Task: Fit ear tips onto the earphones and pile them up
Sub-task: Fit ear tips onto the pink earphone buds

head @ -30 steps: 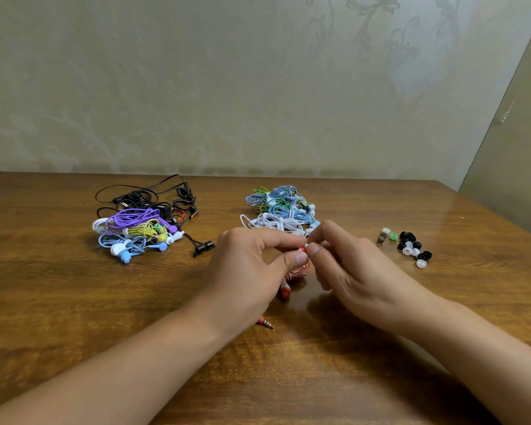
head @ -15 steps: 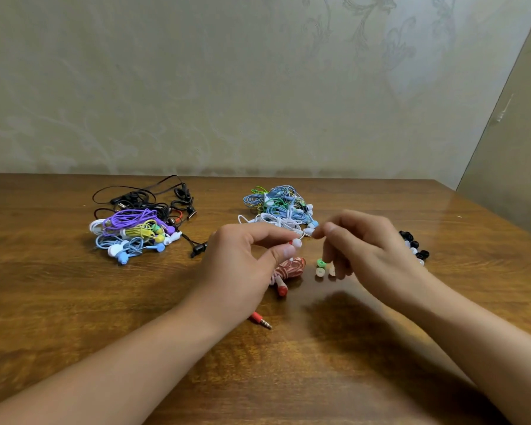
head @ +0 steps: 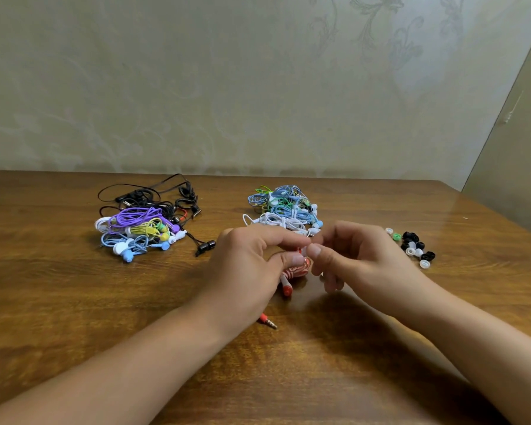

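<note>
I read this as the fitting step: my left hand (head: 246, 265) pinches one bud of the red earphone (head: 298, 268) between thumb and forefinger, and my right hand (head: 353, 259) meets it tip to tip, thumb and forefinger closed as if pressing an ear tip on, though the tip itself is too small and hidden for me to confirm. The red earphone's coiled cord hangs just under the hands in the middle of the table (head: 74, 317), its second bud (head: 286, 289) dangling near the wood and its plug (head: 267, 322) lying nearer to me. Next I judge a firm push with a slight twist is needed to seat the tip, then the same for the other bud, then laying the set on a pile. I count two heaps of earphones: a left pile (head: 141, 225) with purple, yellow, blue, white and black sets, and a far-middle pile (head: 285, 210) of blue, green and white ones; I cannot tell the sets apart exactly. The loose ear tips (head: 414, 246) lie to the right, roughly a dozen: mostly black, several white, one green.
</note>
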